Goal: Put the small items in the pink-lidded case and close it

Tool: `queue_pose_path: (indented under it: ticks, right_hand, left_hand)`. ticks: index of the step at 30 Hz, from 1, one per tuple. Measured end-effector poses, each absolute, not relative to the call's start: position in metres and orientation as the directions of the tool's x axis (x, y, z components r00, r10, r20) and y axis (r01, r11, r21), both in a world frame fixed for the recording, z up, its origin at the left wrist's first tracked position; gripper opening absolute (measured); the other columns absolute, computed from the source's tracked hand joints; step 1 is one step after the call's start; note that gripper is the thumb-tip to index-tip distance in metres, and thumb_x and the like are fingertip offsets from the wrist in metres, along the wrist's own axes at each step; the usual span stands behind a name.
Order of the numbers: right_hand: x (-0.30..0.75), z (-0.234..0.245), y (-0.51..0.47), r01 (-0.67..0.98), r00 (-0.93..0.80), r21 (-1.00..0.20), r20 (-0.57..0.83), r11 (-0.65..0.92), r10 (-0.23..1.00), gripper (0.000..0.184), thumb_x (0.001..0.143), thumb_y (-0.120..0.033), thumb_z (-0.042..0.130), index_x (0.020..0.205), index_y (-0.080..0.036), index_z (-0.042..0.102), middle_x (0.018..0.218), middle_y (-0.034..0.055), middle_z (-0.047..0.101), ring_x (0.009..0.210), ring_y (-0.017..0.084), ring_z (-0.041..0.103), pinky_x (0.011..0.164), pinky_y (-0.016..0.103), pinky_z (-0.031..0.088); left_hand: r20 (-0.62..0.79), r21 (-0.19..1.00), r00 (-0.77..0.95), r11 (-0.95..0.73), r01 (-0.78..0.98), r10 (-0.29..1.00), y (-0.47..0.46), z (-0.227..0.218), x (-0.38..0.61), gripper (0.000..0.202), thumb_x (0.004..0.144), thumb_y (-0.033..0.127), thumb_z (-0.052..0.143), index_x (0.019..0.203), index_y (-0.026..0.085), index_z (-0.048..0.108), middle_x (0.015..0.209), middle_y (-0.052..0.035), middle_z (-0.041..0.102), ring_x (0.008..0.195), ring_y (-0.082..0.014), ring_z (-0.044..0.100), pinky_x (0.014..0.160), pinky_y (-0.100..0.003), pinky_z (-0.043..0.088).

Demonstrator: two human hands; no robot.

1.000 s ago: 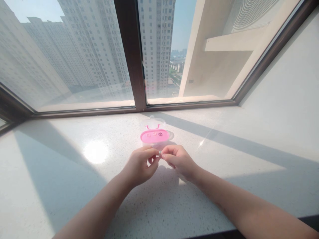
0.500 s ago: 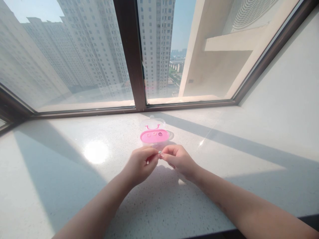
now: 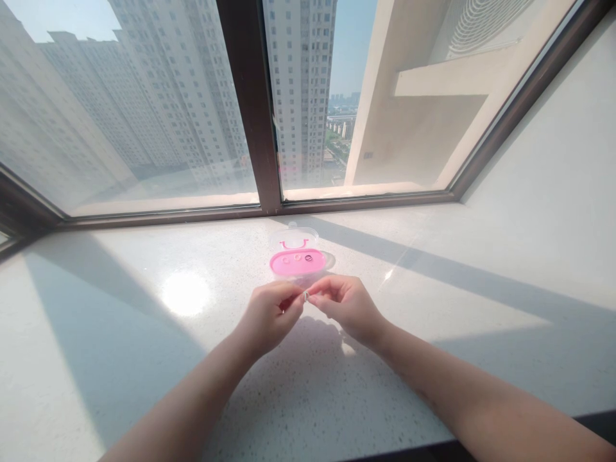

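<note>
The left hand (image 3: 262,321) pinched one side of the small pale object (image 3: 306,296), seemingly to steady it between both sets of fingertips; just beyond them sat the pink case (image 3: 294,267), perhaps for easy reach; the right hand (image 3: 350,309) clamped the other side.

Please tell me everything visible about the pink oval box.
The pink oval box looks plastic, with a rim. Its clear lid is open behind, near a curved pink strip. Two pale ring-like pieces and a dark one lie in it. It rests on the speckled sill beyond the left hand and right hand.
</note>
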State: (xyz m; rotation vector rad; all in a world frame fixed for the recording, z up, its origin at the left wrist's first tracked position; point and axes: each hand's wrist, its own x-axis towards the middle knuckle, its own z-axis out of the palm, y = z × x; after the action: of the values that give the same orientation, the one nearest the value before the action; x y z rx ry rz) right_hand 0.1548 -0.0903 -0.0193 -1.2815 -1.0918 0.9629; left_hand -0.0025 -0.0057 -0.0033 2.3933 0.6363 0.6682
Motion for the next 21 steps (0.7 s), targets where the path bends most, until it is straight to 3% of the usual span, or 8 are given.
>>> queue_pose_path:
  ticks: [8, 15, 21]
  right_hand:
    - [0.1542, -0.0200, -0.0894, -0.006, 0.206, -0.998, 0.057, 0.060, 0.977, 0.020, 0.068, -0.031, 0.076, 0.077, -0.015, 0.067, 0.047, -0.0069, 0.045, 0.044, 0.007, 0.034, 0.044, 0.022, 0.028]
    - [0.1550, -0.0231, -0.0890, 0.045, 0.239, -0.996, 0.091, 0.083, 0.967, 0.014, 0.076, -0.028, 0.069, 0.076, -0.014, 0.067, 0.059, -0.0003, 0.057, 0.052, 0.010, 0.044, 0.050, 0.024, 0.033]
    - [0.1573, -0.0252, -0.0878, -0.007, 0.201, -0.998, 0.056, 0.058, 0.978, 0.015, 0.074, -0.029, 0.070, 0.073, -0.014, 0.064, 0.059, -0.0018, 0.056, 0.052, 0.009, 0.043, 0.049, 0.023, 0.031]
  left_hand:
    - [0.360, 0.574, 0.749, -0.765, 0.291, 0.556, -0.0075, -0.0046, -0.0006, 0.022, 0.084, 0.017, 0.049, 0.071, 0.017, 0.068, 0.057, 0.0014, 0.054, 0.053, -0.0106, 0.044, 0.052, -0.023, 0.034]
    - [0.362, 0.569, 0.754, -0.771, 0.286, 0.548, -0.0084, -0.0044, -0.0006, 0.022, 0.083, 0.015, 0.049, 0.067, 0.017, 0.065, 0.057, 0.0015, 0.052, 0.054, -0.0108, 0.045, 0.053, -0.023, 0.034]
    - [0.342, 0.597, 0.772, -0.758, 0.262, 0.535, -0.0083, -0.0045, -0.0009, 0.021, 0.084, 0.016, 0.049, 0.074, 0.017, 0.068, 0.060, 0.0004, 0.057, 0.055, -0.0111, 0.046, 0.054, -0.024, 0.036]
